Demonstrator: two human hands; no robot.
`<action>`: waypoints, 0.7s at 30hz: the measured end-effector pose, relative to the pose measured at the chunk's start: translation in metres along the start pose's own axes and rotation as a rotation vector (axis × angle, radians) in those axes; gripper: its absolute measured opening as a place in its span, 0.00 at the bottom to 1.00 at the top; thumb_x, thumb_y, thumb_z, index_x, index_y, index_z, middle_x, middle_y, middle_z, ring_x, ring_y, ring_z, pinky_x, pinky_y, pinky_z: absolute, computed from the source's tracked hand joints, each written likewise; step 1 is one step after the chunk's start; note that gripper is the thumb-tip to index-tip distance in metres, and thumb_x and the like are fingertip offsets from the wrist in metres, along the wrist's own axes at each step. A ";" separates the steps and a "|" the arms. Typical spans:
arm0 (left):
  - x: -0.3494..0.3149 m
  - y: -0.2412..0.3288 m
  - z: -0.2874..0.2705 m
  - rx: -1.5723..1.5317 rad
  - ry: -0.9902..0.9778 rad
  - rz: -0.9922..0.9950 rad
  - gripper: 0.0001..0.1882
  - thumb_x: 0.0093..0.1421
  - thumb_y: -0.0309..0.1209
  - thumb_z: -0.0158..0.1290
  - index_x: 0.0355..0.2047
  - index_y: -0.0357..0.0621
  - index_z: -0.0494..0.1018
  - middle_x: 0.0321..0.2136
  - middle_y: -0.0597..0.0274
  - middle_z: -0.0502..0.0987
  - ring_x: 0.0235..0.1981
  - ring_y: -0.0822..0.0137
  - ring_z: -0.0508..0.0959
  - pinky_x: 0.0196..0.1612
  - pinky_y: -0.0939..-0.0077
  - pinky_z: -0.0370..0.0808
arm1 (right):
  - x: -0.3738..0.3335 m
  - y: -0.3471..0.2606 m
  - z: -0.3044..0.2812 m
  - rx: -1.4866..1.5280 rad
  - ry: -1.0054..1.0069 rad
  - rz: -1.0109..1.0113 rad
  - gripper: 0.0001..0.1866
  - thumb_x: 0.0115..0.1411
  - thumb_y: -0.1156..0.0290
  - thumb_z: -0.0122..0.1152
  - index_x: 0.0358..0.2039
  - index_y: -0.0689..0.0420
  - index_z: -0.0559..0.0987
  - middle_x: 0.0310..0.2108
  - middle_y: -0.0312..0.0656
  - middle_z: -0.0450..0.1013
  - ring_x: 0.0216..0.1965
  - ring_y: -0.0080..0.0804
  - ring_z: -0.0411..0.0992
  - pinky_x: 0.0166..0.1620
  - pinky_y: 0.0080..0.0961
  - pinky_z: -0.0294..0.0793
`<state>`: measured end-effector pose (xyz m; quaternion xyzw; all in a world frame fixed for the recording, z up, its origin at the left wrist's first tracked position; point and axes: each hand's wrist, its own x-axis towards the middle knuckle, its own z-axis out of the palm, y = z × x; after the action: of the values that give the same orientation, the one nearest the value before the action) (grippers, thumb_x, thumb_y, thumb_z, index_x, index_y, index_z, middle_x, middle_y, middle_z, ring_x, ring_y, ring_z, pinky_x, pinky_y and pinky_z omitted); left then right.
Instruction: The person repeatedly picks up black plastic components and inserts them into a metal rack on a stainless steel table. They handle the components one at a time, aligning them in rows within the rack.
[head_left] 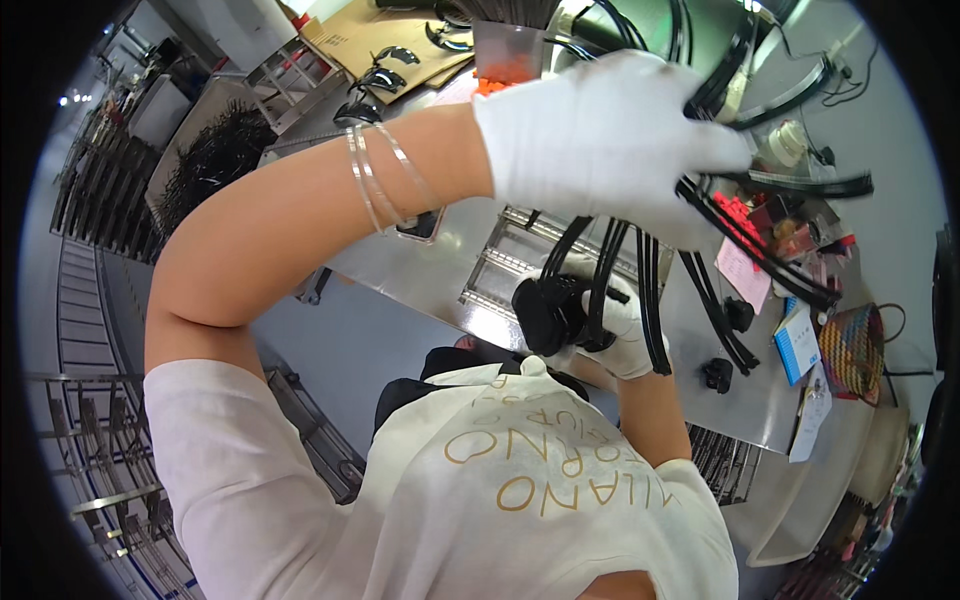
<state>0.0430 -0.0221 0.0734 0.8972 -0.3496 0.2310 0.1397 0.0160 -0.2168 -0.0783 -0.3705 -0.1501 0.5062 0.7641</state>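
Observation:
My left hand, in a white glove, reaches across to the upper middle, over a ring of long curved black strips that spread outward beneath it. Its fingers are smeared and partly hidden among the strips, so their grip is unclear. Lower down, close to my body, my right hand, gloved in white too, is closed on a black plastic part with a rounded end. Several strips hang in front of that hand and cover some of its fingers. What joins the strips at their centre is hidden behind my left hand.
A metal rail frame lies on the steel table, with a phone beside it. Small black pieces, a blue-and-white packet and a woven basket are at right. Cardboard with curved black parts lies at the back left.

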 end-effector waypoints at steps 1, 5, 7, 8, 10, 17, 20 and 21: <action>0.002 -0.001 0.011 0.068 -0.011 0.048 0.32 0.49 0.51 0.70 0.53 0.55 0.79 0.37 0.44 0.75 0.41 0.42 0.80 0.43 0.52 0.79 | 0.003 0.006 -0.002 0.036 -0.019 0.020 0.34 0.61 0.59 0.73 0.62 0.65 0.73 0.51 0.51 0.79 0.43 0.41 0.82 0.39 0.36 0.85; -0.012 -0.005 0.041 0.102 -0.051 -0.003 0.32 0.47 0.54 0.70 0.50 0.56 0.80 0.38 0.45 0.75 0.40 0.43 0.80 0.43 0.54 0.80 | 0.019 0.023 -0.013 0.197 -0.156 0.208 0.32 0.65 0.65 0.68 0.66 0.65 0.70 0.58 0.48 0.76 0.48 0.45 0.83 0.43 0.36 0.87; -0.024 -0.011 0.049 0.142 -0.063 -0.018 0.31 0.46 0.55 0.71 0.49 0.57 0.81 0.38 0.47 0.75 0.40 0.44 0.80 0.43 0.54 0.80 | 0.022 0.019 -0.011 0.015 -0.138 0.238 0.25 0.65 0.69 0.66 0.60 0.65 0.76 0.57 0.44 0.75 0.41 0.36 0.81 0.42 0.33 0.84; -0.032 -0.018 0.044 0.161 -0.078 -0.031 0.30 0.50 0.46 0.69 0.56 0.63 0.78 0.40 0.50 0.75 0.40 0.46 0.80 0.42 0.55 0.80 | 0.029 0.018 -0.009 -0.202 -0.158 0.196 0.22 0.65 0.70 0.66 0.58 0.65 0.77 0.56 0.43 0.75 0.38 0.34 0.80 0.41 0.32 0.83; -0.059 -0.027 0.032 0.269 -0.265 0.064 0.34 0.52 0.36 0.65 0.62 0.67 0.73 0.43 0.50 0.74 0.41 0.47 0.80 0.44 0.56 0.80 | 0.035 0.016 0.006 -0.740 -0.244 -0.104 0.19 0.59 0.74 0.62 0.52 0.61 0.79 0.47 0.42 0.75 0.36 0.31 0.77 0.36 0.29 0.79; -0.211 -0.079 -0.182 0.849 -0.044 -0.832 0.45 0.44 0.33 0.72 0.64 0.38 0.70 0.65 0.43 0.71 0.62 0.45 0.75 0.64 0.59 0.76 | 0.020 -0.014 0.031 -1.516 -0.404 0.018 0.28 0.56 0.72 0.68 0.58 0.55 0.74 0.56 0.52 0.71 0.51 0.54 0.77 0.51 0.41 0.81; -0.223 -0.071 -0.155 0.328 -0.454 -1.601 0.26 0.59 0.42 0.62 0.52 0.37 0.80 0.55 0.42 0.79 0.55 0.50 0.81 0.55 0.57 0.80 | 0.014 0.000 0.005 -1.316 -0.260 -0.053 0.31 0.55 0.72 0.73 0.59 0.56 0.73 0.55 0.53 0.72 0.55 0.52 0.75 0.57 0.38 0.77; -0.221 -0.066 -0.110 -0.008 -0.692 -1.445 0.27 0.63 0.46 0.57 0.54 0.38 0.80 0.55 0.45 0.80 0.53 0.53 0.82 0.55 0.59 0.80 | 0.014 0.005 0.000 -1.252 -0.215 -0.074 0.32 0.54 0.73 0.74 0.60 0.56 0.73 0.54 0.53 0.72 0.55 0.51 0.74 0.58 0.37 0.75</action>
<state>-0.0895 0.1946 0.0482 0.9219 0.2938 -0.2093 0.1414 0.0190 -0.2031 -0.0845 -0.6889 -0.5062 0.3301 0.4002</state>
